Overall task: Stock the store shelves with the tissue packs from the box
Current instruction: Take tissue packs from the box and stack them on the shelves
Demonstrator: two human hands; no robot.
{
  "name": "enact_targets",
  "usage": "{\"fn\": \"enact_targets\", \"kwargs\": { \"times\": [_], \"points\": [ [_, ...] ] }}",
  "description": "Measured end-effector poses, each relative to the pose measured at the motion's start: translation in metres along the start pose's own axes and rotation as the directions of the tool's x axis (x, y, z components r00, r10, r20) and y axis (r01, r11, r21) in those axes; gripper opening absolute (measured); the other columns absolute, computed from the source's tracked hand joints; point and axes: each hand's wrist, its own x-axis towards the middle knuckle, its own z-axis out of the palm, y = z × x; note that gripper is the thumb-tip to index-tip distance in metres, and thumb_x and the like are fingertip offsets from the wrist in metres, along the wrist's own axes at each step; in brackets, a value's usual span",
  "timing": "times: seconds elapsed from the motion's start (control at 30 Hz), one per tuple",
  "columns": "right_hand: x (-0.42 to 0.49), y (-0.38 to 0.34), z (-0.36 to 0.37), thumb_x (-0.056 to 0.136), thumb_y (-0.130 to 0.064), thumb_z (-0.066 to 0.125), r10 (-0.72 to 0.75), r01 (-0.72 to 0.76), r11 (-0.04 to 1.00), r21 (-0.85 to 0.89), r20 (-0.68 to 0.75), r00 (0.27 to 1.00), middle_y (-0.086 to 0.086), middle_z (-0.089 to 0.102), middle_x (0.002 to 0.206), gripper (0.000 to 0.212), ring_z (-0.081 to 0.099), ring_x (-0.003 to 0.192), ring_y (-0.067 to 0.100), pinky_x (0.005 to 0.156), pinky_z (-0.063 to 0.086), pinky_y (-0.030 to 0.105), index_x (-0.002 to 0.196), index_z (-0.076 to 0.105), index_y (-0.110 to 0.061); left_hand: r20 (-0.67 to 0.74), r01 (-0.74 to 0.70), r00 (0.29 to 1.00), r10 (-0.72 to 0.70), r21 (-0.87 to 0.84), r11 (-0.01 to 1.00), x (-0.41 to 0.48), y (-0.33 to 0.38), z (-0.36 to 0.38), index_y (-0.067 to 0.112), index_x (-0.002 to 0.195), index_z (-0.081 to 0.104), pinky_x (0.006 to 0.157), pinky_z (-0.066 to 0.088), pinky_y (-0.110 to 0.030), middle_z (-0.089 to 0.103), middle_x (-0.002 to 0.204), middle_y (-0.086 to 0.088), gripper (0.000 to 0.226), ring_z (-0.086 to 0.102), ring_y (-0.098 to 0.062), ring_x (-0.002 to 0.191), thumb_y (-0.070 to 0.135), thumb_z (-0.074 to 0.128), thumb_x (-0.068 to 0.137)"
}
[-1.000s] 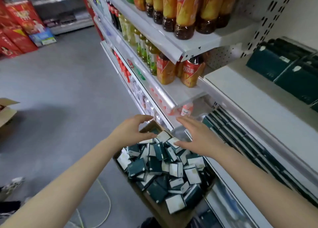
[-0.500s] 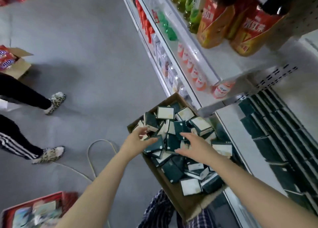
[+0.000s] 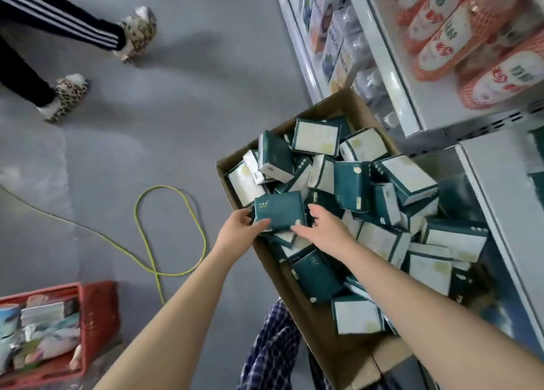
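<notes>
- a red plastic crate [image 3: 97, 316] of mixed packets sits on the grey floor at the far left, with a yellow-green cable [image 3: 170, 230] looped beside it.
- the left hand [image 3: 240, 232] grips a dark green wrapped tissue pack [image 3: 279, 210], thumb on top.
- the right hand [image 3: 326, 230] pinches the same pack's near right corner.
- the pack is at the top of a heap of green-and-white packs [image 3: 353, 186], by the left wall of the open brown cardboard box [image 3: 338, 348].
- white metal shelves [image 3: 506, 213] stand just beside the box.
</notes>
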Motion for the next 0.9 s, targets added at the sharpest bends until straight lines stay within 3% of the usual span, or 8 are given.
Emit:
{"fn": "enact_targets", "kwargs": {
  "times": [0.1, 0.17, 0.3, 0.4, 0.53, 0.67, 0.8, 0.9],
  "points": [
    [0.016, 0.011, 0.016, 0.085, -0.044, 0.072, 0.014, -0.012, 0.997, 0.07, -0.015, 1.0, -0.002, 0.051, 0.147, 0.077, 0.054, 0.126, 0.017, 0.097, 0.048, 0.031, 0.151, 0.037, -0.023, -0.004, 0.033, 0.999, -0.034, -0.052, 0.998, 0.014, -0.011, 0.019, 0.017, 0.151, 0.041, 0.087, 0.043, -0.028, 0.059, 0.138, -0.001, 0.079, 0.058, -0.017, 0.116, 0.052, 0.073, 0.087],
    [0.019, 0.011, 0.023, 0.087, -0.041, 0.071, 0.0, 0.003, 0.995, 0.097, -0.032, 0.999, -0.005, 0.061, 0.134, 0.061, 0.06, 0.106, 0.01, 0.074, 0.048, 0.017, 0.141, 0.048, -0.025, -0.003, 0.046, 0.999, -0.046, -0.078, 0.996, 0.017, -0.013, 0.028, 0.016, 0.149, 0.043, 0.08, 0.043, -0.024, 0.061, 0.131, 0.002, 0.075, 0.059, -0.014, 0.106, 0.05, 0.072, 0.088],
    [0.011, 0.005, 0.027, 0.091, -0.038, 0.067, -0.02, 0.032, 0.993, 0.114, -0.098, 0.995, -0.009, 0.061, 0.116, 0.051, 0.052, 0.082, -0.002, 0.054, 0.033, 0.006, 0.137, 0.051, -0.025, -0.024, 0.036, 0.999, -0.038, -0.092, 0.995, 0.014, -0.011, 0.031, 0.019, 0.129, 0.058, 0.062, 0.044, -0.017, 0.061, 0.092, 0.02, 0.046, 0.059, 0.001, 0.084, 0.044, 0.071, 0.091],
    [-0.003, -0.002, 0.016, 0.092, -0.037, 0.066, -0.032, 0.049, 0.991, 0.127, -0.132, 0.991, -0.011, 0.06, 0.117, 0.052, 0.054, 0.092, 0.005, 0.062, 0.04, 0.008, 0.139, 0.05, -0.022, -0.044, 0.008, 0.999, -0.015, -0.143, 0.99, 0.004, -0.001, 0.024, 0.018, 0.12, 0.067, 0.066, 0.046, -0.02, 0.069, 0.093, 0.016, 0.035, 0.063, -0.003, 0.085, 0.041, 0.069, 0.094],
    [-0.036, -0.023, -0.011, 0.091, -0.04, 0.065, -0.037, 0.067, 0.981, 0.182, -0.164, 0.986, -0.006, 0.063, 0.131, 0.054, 0.061, 0.114, 0.013, 0.097, 0.052, 0.036, 0.14, 0.053, -0.021, -0.097, -0.052, 0.995, 0.031, -0.221, 0.974, -0.027, 0.032, 0.005, 0.019, 0.121, 0.066, 0.078, 0.049, -0.03, 0.072, 0.109, 0.002, 0.037, 0.065, -0.013, 0.094, 0.043, 0.07, 0.092],
    [-0.078, -0.051, -0.046, 0.09, -0.041, 0.065, -0.097, 0.151, 0.964, 0.22, -0.235, 0.967, -0.016, 0.07, 0.106, 0.031, 0.064, 0.096, 0.002, 0.078, 0.052, 0.024, 0.119, 0.065, -0.028, -0.117, -0.142, 0.986, 0.115, -0.266, 0.953, -0.071, 0.086, -0.021, 0.023, 0.127, 0.059, 0.097, 0.054, -0.042, 0.067, 0.119, 0.004, 0.049, 0.065, -0.015, 0.108, 0.049, 0.073, 0.089],
    [-0.13, -0.082, -0.073, 0.091, -0.039, 0.066, -0.137, 0.237, 0.925, 0.296, -0.323, 0.936, -0.028, 0.065, 0.094, 0.009, 0.061, 0.083, -0.014, 0.071, 0.044, 0.018, 0.098, 0.062, -0.041, -0.16, -0.268, 0.962, 0.223, -0.377, 0.886, -0.122, 0.139, -0.042, 0.026, 0.118, 0.057, 0.076, 0.059, -0.035, 0.07, 0.115, 0.003, 0.043, 0.07, -0.01, 0.095, 0.044, 0.079, 0.085],
    [-0.169, -0.099, -0.085, 0.092, -0.037, 0.066, -0.184, 0.303, 0.881, 0.364, -0.327, 0.927, -0.033, 0.062, 0.096, 0.015, 0.059, 0.086, -0.021, 0.073, 0.044, 0.012, 0.099, 0.056, -0.045, -0.188, -0.326, 0.945, 0.269, -0.45, 0.831, -0.16, 0.168, -0.053, 0.028, 0.11, 0.057, 0.08, 0.063, -0.048, 0.072, 0.112, -0.003, 0.035, 0.073, -0.021, 0.093, 0.029, 0.082, 0.085]
  ]
}}
